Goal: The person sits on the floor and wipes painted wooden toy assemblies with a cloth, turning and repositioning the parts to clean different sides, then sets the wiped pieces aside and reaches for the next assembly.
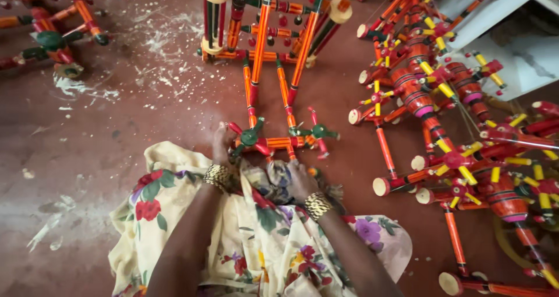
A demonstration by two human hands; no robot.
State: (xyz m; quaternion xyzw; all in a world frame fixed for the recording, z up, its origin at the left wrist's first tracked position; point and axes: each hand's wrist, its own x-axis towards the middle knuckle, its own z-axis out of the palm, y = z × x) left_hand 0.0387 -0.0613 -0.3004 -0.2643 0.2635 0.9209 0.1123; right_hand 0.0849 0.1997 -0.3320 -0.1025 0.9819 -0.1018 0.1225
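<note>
**Two hands at a painted toy frame**

The left hand's (221, 144) fingers are drawn together around the near end of a toy frame (273, 87), beside a green hub (250, 137) with red pegs; whether they pinch a peg or only press on it cannot be told. The right hand (300, 178) lies curled, fingers bent down onto a bunched cloth (273, 178) in the lap, just below the frame's crossbar (282, 142). Each wrist wears a gold bangle (216, 175).

The frame lies on the red floor (116, 128), its two orange rails running away from the person to a rack of turned rods. A second green hub (319, 132) sits at the crossbar's right end. A floral dress (256, 244) covers the knees. To the right lies a heap of similar toys (460, 128) with yellow pegs and wooden wheels; more lie at the upper left. White paint flecks mark the floor.
</note>
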